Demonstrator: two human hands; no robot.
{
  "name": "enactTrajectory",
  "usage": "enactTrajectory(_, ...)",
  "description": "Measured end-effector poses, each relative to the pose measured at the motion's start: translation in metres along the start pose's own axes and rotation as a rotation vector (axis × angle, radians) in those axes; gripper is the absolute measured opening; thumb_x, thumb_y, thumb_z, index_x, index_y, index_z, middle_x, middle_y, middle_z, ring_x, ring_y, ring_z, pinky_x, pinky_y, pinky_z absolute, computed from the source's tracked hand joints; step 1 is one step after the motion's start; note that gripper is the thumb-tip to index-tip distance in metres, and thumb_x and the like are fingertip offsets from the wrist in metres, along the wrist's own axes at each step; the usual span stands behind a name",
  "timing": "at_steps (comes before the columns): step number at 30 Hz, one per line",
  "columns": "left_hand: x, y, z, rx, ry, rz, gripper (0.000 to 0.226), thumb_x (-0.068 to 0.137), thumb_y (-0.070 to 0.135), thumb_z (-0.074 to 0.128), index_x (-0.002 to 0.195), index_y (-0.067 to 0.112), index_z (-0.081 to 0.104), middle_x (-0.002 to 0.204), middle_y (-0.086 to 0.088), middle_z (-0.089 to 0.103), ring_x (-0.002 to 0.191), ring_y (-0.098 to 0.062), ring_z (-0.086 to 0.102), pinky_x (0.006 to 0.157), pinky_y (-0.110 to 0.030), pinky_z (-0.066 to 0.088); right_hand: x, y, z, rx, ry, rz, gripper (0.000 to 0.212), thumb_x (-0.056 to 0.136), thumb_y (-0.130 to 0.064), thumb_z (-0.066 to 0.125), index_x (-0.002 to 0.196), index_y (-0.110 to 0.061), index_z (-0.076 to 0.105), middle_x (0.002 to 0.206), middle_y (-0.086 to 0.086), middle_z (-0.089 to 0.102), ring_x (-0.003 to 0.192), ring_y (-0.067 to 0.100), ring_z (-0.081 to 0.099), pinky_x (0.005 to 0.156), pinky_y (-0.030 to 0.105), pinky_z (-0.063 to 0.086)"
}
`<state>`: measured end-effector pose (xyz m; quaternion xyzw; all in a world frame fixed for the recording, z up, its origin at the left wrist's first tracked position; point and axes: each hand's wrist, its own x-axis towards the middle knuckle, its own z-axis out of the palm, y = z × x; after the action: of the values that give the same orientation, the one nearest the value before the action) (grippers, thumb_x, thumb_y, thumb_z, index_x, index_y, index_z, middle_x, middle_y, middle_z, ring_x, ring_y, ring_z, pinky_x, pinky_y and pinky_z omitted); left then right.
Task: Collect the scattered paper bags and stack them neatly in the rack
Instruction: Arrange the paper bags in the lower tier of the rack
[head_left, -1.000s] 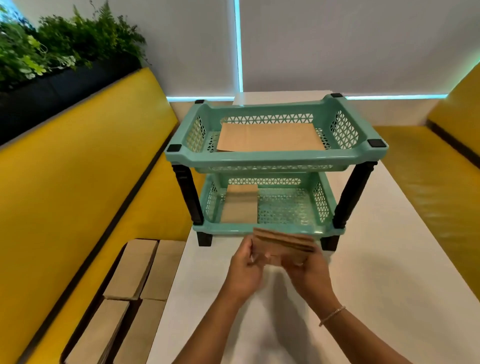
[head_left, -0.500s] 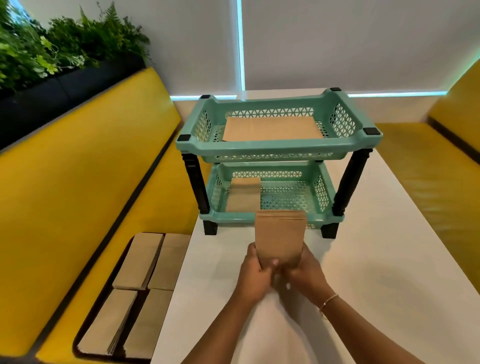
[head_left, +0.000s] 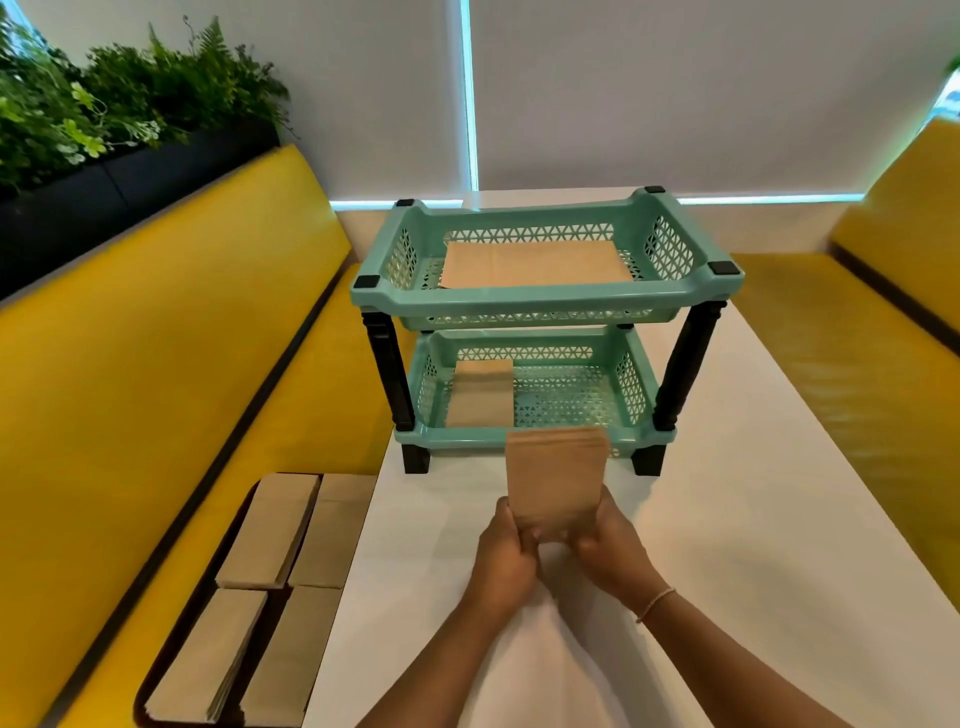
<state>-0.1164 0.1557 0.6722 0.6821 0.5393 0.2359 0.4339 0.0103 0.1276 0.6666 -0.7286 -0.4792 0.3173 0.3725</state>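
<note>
Before the rack (head_left: 540, 296), both my left hand (head_left: 506, 551) and right hand (head_left: 608, 545) grip upright bags (head_left: 556, 480), long axis pointing toward its lower shelf.

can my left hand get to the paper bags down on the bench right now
Probably not yet: your left hand and right hand both grip the bag stack. The bench bags lie uncovered beside the table.

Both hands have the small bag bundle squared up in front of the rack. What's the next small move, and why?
Probably slide the bundle of bags forward into the lower tier, right of the bags already lying there. That side shows bare mesh, and left hand and right hand grip the bundle's near end, level with that opening.
</note>
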Motion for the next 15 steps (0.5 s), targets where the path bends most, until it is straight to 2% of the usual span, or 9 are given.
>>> enactTrajectory(3,0.01,0.021,-0.012,0.029,0.052,0.01,0.031,0.094,0.011,0.049,0.125,0.009,0.047,0.117,-0.01,0.062,0.106,-0.026,0.058,0.074,-0.022,0.04,0.002,-0.02,-0.015,0.047,0.055,-0.007,0.059,0.079,0.006,0.058,0.132,-0.01,0.038,0.105,0.001,0.057,0.101,0.022,0.059,0.081,0.023,0.043)
enactTrajectory(5,0.019,0.039,-0.022,0.042,0.112,0.045,0.032,0.092,0.015,0.054,0.124,0.011,0.053,0.117,-0.007,0.064,0.107,-0.024,0.058,0.079,-0.023,0.042,0.006,-0.038,-0.03,0.107,0.111,-0.002,0.071,0.08,0.003,0.062,0.14,-0.016,0.031,0.104,0.0,0.058,0.098,0.021,0.061,0.083,0.027,0.047)
enactTrajectory(7,0.03,0.056,-0.03,0.035,0.155,0.059,0.03,0.09,0.02,0.059,0.119,0.011,0.059,0.113,-0.006,0.066,0.102,-0.021,0.06,0.074,-0.02,0.04,0.015,-0.055,-0.044,0.129,0.158,0.011,0.076,0.081,-0.001,0.067,0.144,-0.018,0.028,0.099,-0.002,0.057,0.091,0.016,0.059,0.08,0.027,0.047)
enactTrajectory(9,0.046,0.074,-0.035,0.04,0.159,0.036,0.029,0.089,0.023,0.062,0.114,0.009,0.062,0.109,-0.008,0.067,0.099,-0.022,0.061,0.071,-0.02,0.038,0.028,-0.072,-0.056,0.116,0.165,0.032,0.069,0.081,-0.001,0.066,0.141,-0.016,0.035,0.091,-0.004,0.056,0.082,0.013,0.055,0.072,0.022,0.043)
enactTrajectory(11,0.067,0.089,-0.035,0.066,0.143,-0.013,0.03,0.089,0.024,0.062,0.114,0.007,0.062,0.11,-0.01,0.067,0.101,-0.024,0.062,0.075,-0.023,0.042,0.048,-0.086,-0.063,0.052,0.18,0.074,0.061,0.082,-0.002,0.064,0.137,-0.015,0.042,0.1,0.003,0.059,0.086,0.015,0.054,0.072,0.02,0.041)
enactTrajectory(13,0.088,0.1,-0.033,0.139,0.096,-0.093,0.033,0.091,0.026,0.06,0.116,0.005,0.061,0.114,-0.011,0.065,0.104,-0.024,0.061,0.078,-0.023,0.043,0.072,-0.091,-0.065,0.016,0.196,0.131,0.055,0.083,-0.002,0.06,0.134,-0.016,0.047,0.122,0.008,0.058,0.101,0.021,0.057,0.085,0.025,0.046)
enactTrajectory(15,0.104,0.103,-0.029,0.151,0.095,-0.132,0.031,0.091,0.023,0.059,0.115,0.004,0.06,0.115,-0.011,0.063,0.104,-0.021,0.06,0.074,-0.02,0.041,0.093,-0.09,-0.063,-0.071,0.185,0.189,0.047,0.084,-0.001,0.055,0.128,-0.016,0.053,0.132,0.007,0.053,0.116,0.024,0.053,0.1,0.027,0.042)
